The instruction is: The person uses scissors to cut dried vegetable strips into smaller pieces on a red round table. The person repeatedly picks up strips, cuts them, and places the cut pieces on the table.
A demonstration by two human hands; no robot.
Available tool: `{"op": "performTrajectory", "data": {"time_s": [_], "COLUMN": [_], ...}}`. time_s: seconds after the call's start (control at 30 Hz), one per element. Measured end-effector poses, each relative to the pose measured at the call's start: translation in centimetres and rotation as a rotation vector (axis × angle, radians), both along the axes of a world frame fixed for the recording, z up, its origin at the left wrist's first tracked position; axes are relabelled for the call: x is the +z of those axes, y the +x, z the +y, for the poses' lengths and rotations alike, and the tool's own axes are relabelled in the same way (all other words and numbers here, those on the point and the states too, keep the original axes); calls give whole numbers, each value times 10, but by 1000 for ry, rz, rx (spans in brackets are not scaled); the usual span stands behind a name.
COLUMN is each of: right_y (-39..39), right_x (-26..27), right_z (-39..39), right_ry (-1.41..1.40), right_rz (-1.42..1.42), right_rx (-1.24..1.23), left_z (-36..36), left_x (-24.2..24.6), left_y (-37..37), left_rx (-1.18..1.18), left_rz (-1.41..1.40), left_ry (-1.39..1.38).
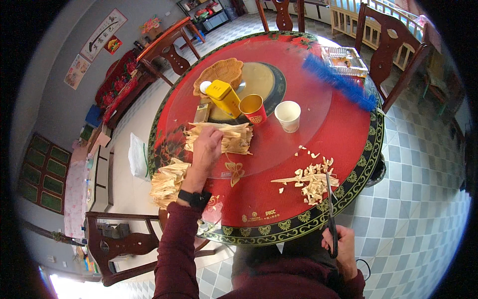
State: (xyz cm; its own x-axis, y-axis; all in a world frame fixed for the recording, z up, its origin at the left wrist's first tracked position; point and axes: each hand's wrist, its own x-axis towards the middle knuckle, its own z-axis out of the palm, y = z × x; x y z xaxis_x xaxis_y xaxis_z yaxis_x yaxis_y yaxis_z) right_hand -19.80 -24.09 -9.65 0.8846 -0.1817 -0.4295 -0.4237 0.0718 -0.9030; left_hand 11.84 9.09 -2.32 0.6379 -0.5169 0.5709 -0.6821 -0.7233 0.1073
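Note:
My left hand (pixel 208 147), a dark band on its wrist, is over a row of dried corn husks (pixel 237 138) on the round table. Its fingers are bent down at the husks, and whether they pinch one is hidden. A second bundle of husks (pixel 170 181) lies at the table's left edge. Low at the right, my right hand (pixel 341 246) grips black-handled scissors (pixel 331 220), blades pointing away from me. Past the table edge, the blades reach over a small heap of trimmed husk ends (pixel 315 183), with loose scraps around it.
On the red table (pixel 257 202) stand a yellow tin (pixel 223 98), a red paper cup (pixel 253 109), a white cup (pixel 287 116) and a wicker basket (pixel 224 73). A blue fluffy duster (pixel 338 82) lies by a glass ashtray (pixel 345 61). Wooden chairs (pixel 123 243) surround the table.

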Motion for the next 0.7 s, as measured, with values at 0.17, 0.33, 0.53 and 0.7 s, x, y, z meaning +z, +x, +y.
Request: {"op": "performTrajectory", "data": {"time_s": [0.17, 0.33, 0.53, 0.7], "right_y": [3, 2, -1, -2], "right_x": [3, 13, 15, 18], "right_z": [6, 11, 14, 7], "right_ry": [-17, 1, 44, 93], "right_rz": [-55, -50, -136, -77], "right_rx": [20, 72, 121, 73], "left_z": [-19, -46, -88, -111], "left_x": [26, 59, 53, 40], "left_y": [-38, -56, -98, -93], "left_rx": [-9, -69, -93, -104], "left_rz": [67, 187, 607, 628], "left_ry": [-105, -252, -294, -237]}}
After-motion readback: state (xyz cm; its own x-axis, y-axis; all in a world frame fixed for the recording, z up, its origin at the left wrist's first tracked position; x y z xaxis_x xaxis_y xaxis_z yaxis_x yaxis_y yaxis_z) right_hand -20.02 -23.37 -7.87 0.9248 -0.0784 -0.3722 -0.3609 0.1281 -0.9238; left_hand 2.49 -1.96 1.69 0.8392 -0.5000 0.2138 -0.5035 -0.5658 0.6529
